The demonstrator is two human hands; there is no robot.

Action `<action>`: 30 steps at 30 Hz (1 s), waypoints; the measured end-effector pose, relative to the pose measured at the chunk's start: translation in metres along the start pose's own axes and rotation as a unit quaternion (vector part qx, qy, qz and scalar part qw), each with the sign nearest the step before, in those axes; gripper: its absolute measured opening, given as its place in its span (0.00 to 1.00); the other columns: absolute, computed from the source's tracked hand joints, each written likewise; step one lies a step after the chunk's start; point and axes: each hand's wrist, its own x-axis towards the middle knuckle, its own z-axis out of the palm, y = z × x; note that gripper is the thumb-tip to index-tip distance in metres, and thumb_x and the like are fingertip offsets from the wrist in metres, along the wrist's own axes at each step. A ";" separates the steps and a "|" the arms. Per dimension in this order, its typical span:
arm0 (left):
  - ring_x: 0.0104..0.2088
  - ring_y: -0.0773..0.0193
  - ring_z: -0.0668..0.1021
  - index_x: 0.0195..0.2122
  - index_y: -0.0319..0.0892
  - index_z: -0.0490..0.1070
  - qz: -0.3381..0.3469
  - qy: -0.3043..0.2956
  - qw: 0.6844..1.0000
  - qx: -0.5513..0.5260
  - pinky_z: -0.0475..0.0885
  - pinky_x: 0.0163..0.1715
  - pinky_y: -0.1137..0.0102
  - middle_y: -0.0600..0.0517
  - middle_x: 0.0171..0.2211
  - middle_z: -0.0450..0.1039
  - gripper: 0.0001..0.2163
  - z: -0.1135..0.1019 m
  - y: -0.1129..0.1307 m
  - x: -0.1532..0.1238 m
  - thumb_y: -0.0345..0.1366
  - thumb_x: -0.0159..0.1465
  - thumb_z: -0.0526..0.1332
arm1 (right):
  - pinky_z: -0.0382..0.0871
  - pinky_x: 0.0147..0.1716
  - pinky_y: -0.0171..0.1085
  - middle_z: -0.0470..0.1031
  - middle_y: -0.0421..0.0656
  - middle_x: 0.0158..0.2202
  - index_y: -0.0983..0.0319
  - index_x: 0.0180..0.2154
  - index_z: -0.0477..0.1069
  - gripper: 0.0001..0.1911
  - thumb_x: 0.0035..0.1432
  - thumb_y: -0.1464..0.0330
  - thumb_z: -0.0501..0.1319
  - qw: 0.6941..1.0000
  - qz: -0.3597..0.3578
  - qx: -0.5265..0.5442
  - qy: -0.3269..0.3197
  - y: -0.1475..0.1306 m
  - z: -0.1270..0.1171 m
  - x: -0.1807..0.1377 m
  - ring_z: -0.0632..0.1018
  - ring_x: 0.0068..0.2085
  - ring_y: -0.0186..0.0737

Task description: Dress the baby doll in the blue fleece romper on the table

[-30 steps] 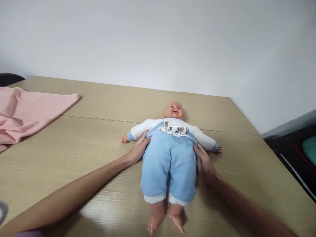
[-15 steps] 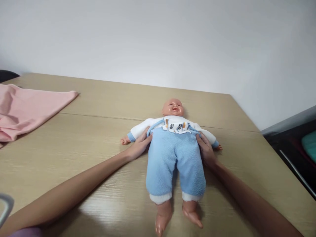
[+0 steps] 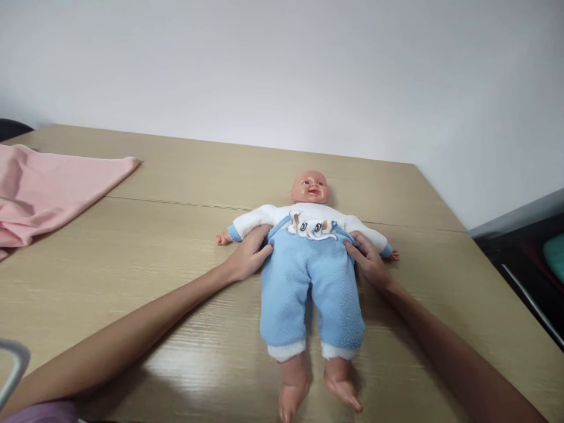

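Observation:
A baby doll (image 3: 309, 189) lies on its back on the wooden table (image 3: 145, 258), head away from me, bare feet toward me. It wears a white top and fluffy light blue trousers (image 3: 308, 294). My left hand (image 3: 247, 256) grips the trousers' waist on the doll's left-hand side, fingers curled into the fabric. On the other side my right hand (image 3: 368, 259) pinches the waist edge the same way. Both of my forearms stretch across the table toward the doll.
A pink cloth (image 3: 48, 191) lies crumpled at the table's far left. A white wall stands behind the table. Dark furniture with a teal object (image 3: 554, 255) sits to the right, beyond the table's edge. A grey curved object (image 3: 11, 364) shows at the lower left.
The doll's legs have straightened and spread. Both hands have slid up along the trousers to the waist, and their fingers have closed on the fabric.

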 end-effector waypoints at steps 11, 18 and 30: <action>0.48 0.50 0.75 0.46 0.45 0.69 -0.055 -0.019 0.990 -0.125 0.73 0.56 0.55 0.50 0.43 0.73 0.13 0.006 -0.001 -0.004 0.48 0.69 0.58 | 0.67 0.43 0.41 0.73 0.39 0.35 0.54 0.37 0.73 0.20 0.71 0.46 0.66 0.996 -0.006 -0.030 0.089 -0.001 0.017 -0.017 0.70 0.39 0.46; 0.34 0.61 0.67 0.43 0.46 0.65 -0.079 -0.003 0.961 -0.266 0.70 0.41 0.65 0.56 0.34 0.65 0.19 0.010 0.003 -0.001 0.58 0.75 0.59 | 0.71 0.46 0.42 0.78 0.38 0.38 0.53 0.40 0.75 0.20 0.67 0.45 0.69 0.986 0.038 0.096 0.128 0.008 0.025 -0.012 0.75 0.42 0.47; 0.42 0.57 0.71 0.42 0.44 0.71 -0.041 -0.003 0.956 -0.292 0.68 0.47 0.63 0.53 0.39 0.69 0.13 0.003 -0.015 0.001 0.49 0.74 0.60 | 0.61 0.33 0.42 0.61 0.38 0.28 0.54 0.30 0.70 0.21 0.67 0.48 0.69 0.995 -0.021 0.058 0.082 0.014 0.004 0.000 0.63 0.32 0.43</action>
